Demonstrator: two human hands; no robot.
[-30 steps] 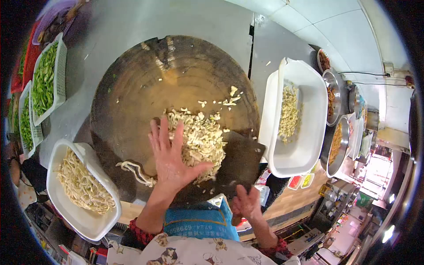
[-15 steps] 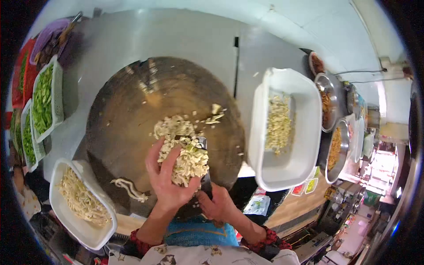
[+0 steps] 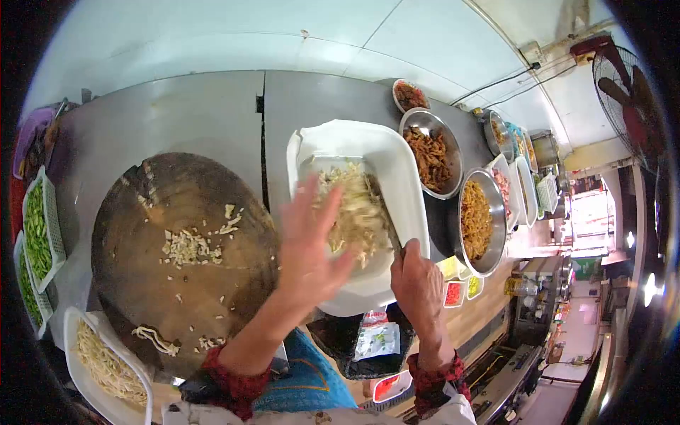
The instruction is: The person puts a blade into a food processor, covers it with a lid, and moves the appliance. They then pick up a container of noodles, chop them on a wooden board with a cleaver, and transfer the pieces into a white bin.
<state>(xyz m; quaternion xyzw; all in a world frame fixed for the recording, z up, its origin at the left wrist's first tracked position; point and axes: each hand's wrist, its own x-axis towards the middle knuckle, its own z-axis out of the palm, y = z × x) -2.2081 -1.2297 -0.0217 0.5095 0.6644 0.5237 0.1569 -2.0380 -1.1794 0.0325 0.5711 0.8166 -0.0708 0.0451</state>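
Note:
A deep white plastic tub (image 3: 409, 191) stands right of the round wooden chopping block (image 3: 131, 262). My right hand (image 3: 419, 287) grips a cleaver (image 3: 384, 212) by its handle, the blade tilted down inside the tub. Chopped pale strips (image 3: 354, 205), smeared by motion, lie in the tub against the blade. Over the tub's near left side, my left hand (image 3: 308, 251) is open with fingers spread, blurred and holding nothing. A small heap of chopped bits (image 3: 190, 248) stays on the block, with a few longer strands (image 3: 157, 341) near its front edge.
Another white tub (image 3: 142, 382) of uncut pale strands sits at the front left. Baskets of cut greens (image 3: 39, 230) line the left edge. Steel bowls of brown food (image 3: 431, 152) and orange-brown shreds (image 3: 478, 219) stand on the right. A fan (image 3: 623, 99) is at upper right.
Both hands and the cleaver have moved from the block to the tub on the right. The chopped pile they carried is now in the tub, and my left hand has let go. The view has shifted right.

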